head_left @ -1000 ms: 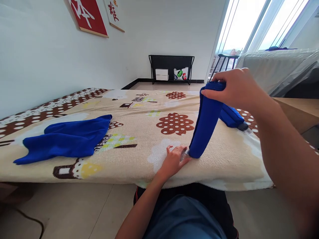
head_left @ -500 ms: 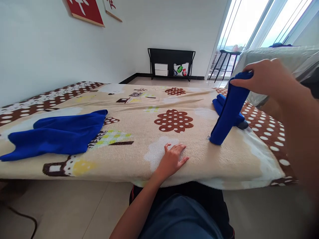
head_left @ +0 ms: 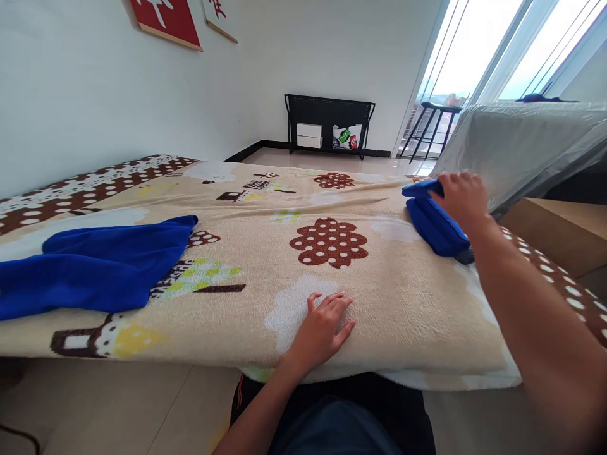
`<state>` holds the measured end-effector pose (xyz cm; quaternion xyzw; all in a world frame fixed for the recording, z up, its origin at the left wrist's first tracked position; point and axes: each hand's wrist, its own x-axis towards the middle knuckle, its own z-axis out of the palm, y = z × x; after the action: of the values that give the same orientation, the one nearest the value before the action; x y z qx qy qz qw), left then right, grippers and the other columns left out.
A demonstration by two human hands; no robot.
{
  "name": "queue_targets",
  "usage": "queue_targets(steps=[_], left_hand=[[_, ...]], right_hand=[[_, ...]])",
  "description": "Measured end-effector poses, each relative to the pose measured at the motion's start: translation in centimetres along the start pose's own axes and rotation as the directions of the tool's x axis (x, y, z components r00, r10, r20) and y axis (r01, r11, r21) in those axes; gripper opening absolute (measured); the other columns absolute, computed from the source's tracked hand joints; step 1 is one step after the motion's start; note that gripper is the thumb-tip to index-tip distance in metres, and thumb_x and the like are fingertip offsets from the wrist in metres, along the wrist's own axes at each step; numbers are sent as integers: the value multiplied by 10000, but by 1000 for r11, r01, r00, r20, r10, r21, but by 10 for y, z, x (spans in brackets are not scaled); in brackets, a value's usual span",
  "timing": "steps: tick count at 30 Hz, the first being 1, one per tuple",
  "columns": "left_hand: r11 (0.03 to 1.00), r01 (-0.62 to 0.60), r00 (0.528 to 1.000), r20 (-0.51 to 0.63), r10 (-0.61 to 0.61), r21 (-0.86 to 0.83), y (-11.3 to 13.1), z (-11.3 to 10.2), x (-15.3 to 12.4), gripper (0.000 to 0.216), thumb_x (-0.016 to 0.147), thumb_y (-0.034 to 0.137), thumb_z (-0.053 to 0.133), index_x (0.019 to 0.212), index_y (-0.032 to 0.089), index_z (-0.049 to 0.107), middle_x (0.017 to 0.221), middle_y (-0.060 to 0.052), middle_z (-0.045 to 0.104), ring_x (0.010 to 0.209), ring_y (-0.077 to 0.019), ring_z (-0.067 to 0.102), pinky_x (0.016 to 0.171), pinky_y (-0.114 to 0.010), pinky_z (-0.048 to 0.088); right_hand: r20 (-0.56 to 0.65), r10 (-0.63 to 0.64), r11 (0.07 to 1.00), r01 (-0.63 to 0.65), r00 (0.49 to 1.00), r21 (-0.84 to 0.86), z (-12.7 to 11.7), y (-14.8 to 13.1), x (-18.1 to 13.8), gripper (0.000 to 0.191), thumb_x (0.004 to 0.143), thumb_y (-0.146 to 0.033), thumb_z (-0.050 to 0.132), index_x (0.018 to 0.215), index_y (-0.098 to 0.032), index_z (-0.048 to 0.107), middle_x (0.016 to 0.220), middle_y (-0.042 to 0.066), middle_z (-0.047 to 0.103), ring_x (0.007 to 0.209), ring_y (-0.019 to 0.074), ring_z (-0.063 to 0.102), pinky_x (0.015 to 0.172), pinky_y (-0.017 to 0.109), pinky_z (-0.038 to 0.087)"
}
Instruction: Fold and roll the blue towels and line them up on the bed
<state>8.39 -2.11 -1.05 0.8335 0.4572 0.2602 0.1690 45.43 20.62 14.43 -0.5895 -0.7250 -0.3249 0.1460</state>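
My right hand (head_left: 461,201) lies on a stack of folded blue towels (head_left: 434,224) at the right side of the patterned blanket (head_left: 265,259), fingers curled over the top towel. My left hand (head_left: 322,328) rests flat near the blanket's front edge, fingers spread, holding nothing. At the left lies a loose, unfolded blue towel (head_left: 95,265), far from both hands.
A white wall runs along the left with red hangings (head_left: 165,22). A black rack (head_left: 329,126) stands at the far wall. A black stool (head_left: 431,126) is by the bright window. A plastic-covered grey bulk (head_left: 526,145) and a brown box (head_left: 554,227) are on the right.
My right hand carried the folded towel from the blanket's middle to the right and laid it on the stack. My left hand let go of its lower end and stayed flat.
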Motion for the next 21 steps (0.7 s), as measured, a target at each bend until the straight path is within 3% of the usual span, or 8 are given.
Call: queue_targets(steps=[4,7,15,18,21], left_hand=[[1000,-22,1000,-10,22,13,-2,2,-1,353,961,323,558,1306,248,552,1360,-92,636,1333,-260,524,1144,-518,211],[999,-32,999,-13,32,16,-3,3,-2,337,962,322,555,1291,252,561,1355,-84,640,1332,-253,524,1141,-512,211],[999,-45,999,-21,45,23,-2,-2,-6,306,953,316,552,1249,255,599,1335,-74,655,1298,-241,555,1134,-487,249],[996,38,996,-87,-30,84,-29,-29,-13,297,943,320,538,1222,260,619,1327,-85,661,1256,-248,583,1101,-491,293],[934,271,927,-325,-187,234,-83,-83,-28,277,927,291,503,1167,255,637,1313,-102,664,1247,-269,577,1071,-502,313]], right_hand=[[131,-66,998,65,989,14,54,-28,-83,135,820,-238,636,920,-148,653,876,146,675,863,227,504,747,346,265],[180,-51,999,53,982,-9,69,-43,-122,217,862,-194,545,1034,-116,653,982,202,665,935,270,509,784,360,275],[210,30,999,-21,977,-48,71,-48,-135,345,889,-210,448,1153,-83,629,1033,230,655,1021,322,504,844,407,282],[144,14,1000,-10,989,-23,69,-49,-141,344,829,-210,498,1128,-108,637,1040,227,655,1003,327,512,835,423,282],[-1,-37,999,37,999,34,66,-44,-149,333,782,-226,535,1095,-171,634,1060,208,650,943,313,511,793,425,269]])
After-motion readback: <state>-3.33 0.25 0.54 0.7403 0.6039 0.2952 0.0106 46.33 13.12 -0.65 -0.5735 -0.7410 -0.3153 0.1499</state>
